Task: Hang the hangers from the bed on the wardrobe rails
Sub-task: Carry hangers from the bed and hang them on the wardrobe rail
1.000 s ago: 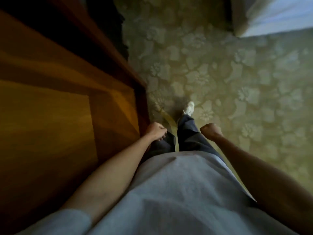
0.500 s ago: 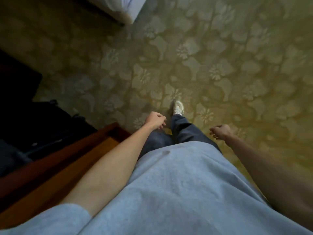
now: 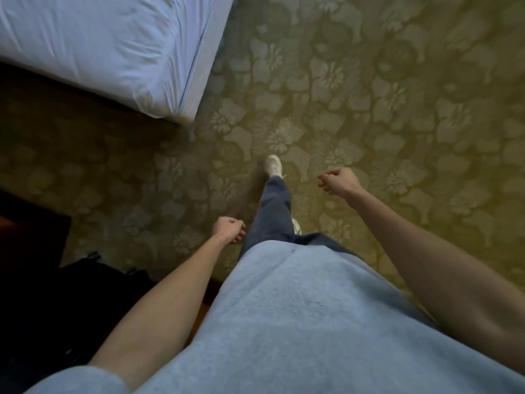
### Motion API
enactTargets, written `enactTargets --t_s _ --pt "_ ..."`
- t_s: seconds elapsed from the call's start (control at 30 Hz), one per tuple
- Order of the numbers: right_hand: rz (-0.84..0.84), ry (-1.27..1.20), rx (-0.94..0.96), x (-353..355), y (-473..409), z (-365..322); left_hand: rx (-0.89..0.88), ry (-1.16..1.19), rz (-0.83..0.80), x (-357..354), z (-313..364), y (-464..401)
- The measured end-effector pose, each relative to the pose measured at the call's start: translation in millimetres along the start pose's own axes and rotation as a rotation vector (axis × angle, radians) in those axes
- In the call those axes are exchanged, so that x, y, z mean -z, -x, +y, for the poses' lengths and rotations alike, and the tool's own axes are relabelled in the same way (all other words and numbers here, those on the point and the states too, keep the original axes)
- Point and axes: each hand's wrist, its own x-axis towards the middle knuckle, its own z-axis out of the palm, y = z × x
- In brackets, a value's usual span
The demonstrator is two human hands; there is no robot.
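Observation:
A corner of the bed (image 3: 119,49), covered in a pale blue sheet, fills the upper left. No hangers show on the visible part of it. My left hand (image 3: 228,227) hangs by my left thigh with its fingers curled and nothing in it. My right hand (image 3: 339,182) swings out in front on the right, loosely closed and also holding nothing. The wardrobe and its rails are out of view.
Green floral carpet (image 3: 383,95) spreads across the middle and right. A dark wooden piece (image 3: 34,228) and a black bag-like object (image 3: 71,302) sit at the lower left. My white shoe (image 3: 273,165) steps forward on the carpet.
The view has swung away from the wooden furniture on the left toward the bed, whose corner is now large at the upper left. My right hand has swung forward, and both hands stay bare.

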Motion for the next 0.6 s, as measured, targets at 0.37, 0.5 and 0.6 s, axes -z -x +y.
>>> enactTargets --t_s 0.37,0.5,0.6 --pt "-0.042 0.148 -0.017 81.9 -148.1 -216.2 0.138 0.160 -0.023 91.6 166.1 -88.2" --pt "0.018 0.157 -0.122 138.9 -184.4 -246.1 -0.021 0.186 -0.036 129.5 304.5 -110.7" --pt "0.054 0.143 -0.183 183.0 -209.8 -264.6 -0.159 0.213 -0.068 153.4 416.3 -125.2"
